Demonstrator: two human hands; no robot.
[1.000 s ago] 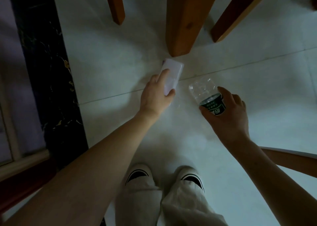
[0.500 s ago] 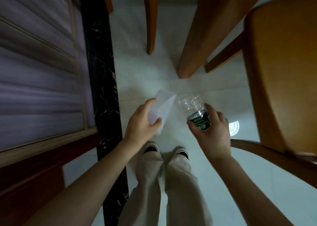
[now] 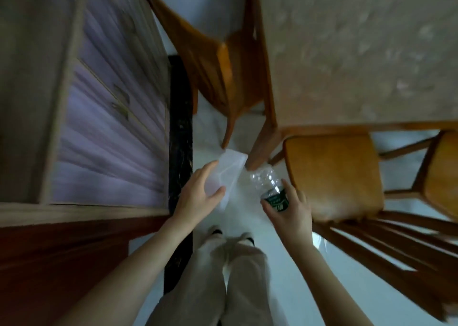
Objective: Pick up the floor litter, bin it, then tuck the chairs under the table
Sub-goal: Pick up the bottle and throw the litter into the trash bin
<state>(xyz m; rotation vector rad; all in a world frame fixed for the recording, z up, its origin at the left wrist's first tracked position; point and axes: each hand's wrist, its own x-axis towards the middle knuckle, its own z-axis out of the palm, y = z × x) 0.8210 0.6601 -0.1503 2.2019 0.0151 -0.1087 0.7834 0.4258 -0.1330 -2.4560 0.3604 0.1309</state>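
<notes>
The left hand pinches a white paper between thumb and fingers. Just right of it, the right hand grips a crushed clear plastic bottle by its green label, a wooden chair beside it.

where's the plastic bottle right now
In the head view the plastic bottle sits in the right hand, just right of the white paper held by the left hand.

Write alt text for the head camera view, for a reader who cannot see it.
Seen from above, the left hand holds white paper and the right hand grips a clear plastic bottle, over a pale floor beside a wooden table and chairs.
</notes>
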